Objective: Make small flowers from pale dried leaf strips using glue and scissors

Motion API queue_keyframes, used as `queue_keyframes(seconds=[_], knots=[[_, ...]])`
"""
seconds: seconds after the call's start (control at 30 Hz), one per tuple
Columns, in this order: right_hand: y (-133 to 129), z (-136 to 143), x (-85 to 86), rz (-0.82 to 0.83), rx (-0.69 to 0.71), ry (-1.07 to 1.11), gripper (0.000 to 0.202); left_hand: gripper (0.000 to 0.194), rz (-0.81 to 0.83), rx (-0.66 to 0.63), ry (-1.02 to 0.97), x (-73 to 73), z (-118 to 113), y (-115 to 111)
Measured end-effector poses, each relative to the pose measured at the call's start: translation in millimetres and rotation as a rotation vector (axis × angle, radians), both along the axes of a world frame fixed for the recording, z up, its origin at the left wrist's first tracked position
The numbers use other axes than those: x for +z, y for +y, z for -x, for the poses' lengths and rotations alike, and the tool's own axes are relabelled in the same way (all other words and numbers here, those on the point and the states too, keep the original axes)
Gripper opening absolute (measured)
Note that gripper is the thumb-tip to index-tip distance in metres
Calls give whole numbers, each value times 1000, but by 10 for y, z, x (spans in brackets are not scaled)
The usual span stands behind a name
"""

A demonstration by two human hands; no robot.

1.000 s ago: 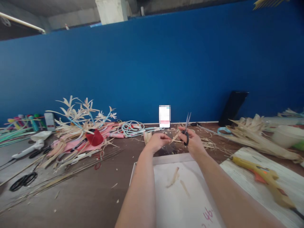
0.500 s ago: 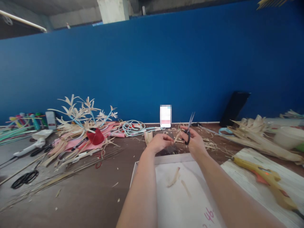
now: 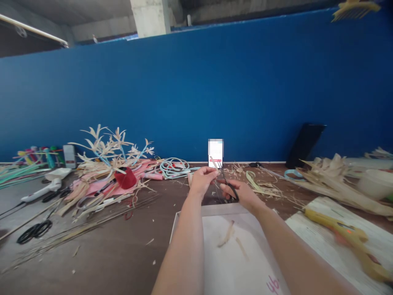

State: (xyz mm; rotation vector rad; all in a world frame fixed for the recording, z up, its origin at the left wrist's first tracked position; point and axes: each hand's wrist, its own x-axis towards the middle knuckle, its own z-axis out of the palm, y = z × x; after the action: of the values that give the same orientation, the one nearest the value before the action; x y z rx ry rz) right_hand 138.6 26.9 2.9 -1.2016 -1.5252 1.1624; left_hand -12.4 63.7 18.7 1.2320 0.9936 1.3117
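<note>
My right hand (image 3: 244, 195) is closed around the black handles of a pair of scissors (image 3: 232, 190). Their blades point up and left, passing close by the fingertips of my left hand (image 3: 203, 180). That hand is pinched, with a small pale strip (image 3: 219, 173) just showing at its fingertips; most of it is hidden. Beneath my forearms lies a white box lid (image 3: 221, 254) with pink writing, and two dry husk scraps (image 3: 227, 234) rest on it.
A lit phone (image 3: 215, 151) stands against the blue partition. At left are husk flowers (image 3: 107, 147), a red roll (image 3: 125, 178) and black-handled scissors (image 3: 34, 231). A yellow glue gun (image 3: 344, 231) lies at right on a pale board, with dry husks (image 3: 334, 180) behind it.
My right hand has lowered and turned the scissors, so the blades now lean left towards my left hand. The pale strip between the hands is now mostly out of sight.
</note>
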Motion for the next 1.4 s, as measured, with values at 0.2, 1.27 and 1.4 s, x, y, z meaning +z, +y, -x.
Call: queue_keyframes(seconds=[0.2,1.27,1.4], knots=[[-27,26,9,-19,76,-26,55,17,-14,6,-20,0,-19,-3],[-62,72,43,-82,44,-86,50,13,3,-44,14,-15,19,24],[-63,82,48,-92,27,-97,50,12,3,-55,10,-14,18,23]])
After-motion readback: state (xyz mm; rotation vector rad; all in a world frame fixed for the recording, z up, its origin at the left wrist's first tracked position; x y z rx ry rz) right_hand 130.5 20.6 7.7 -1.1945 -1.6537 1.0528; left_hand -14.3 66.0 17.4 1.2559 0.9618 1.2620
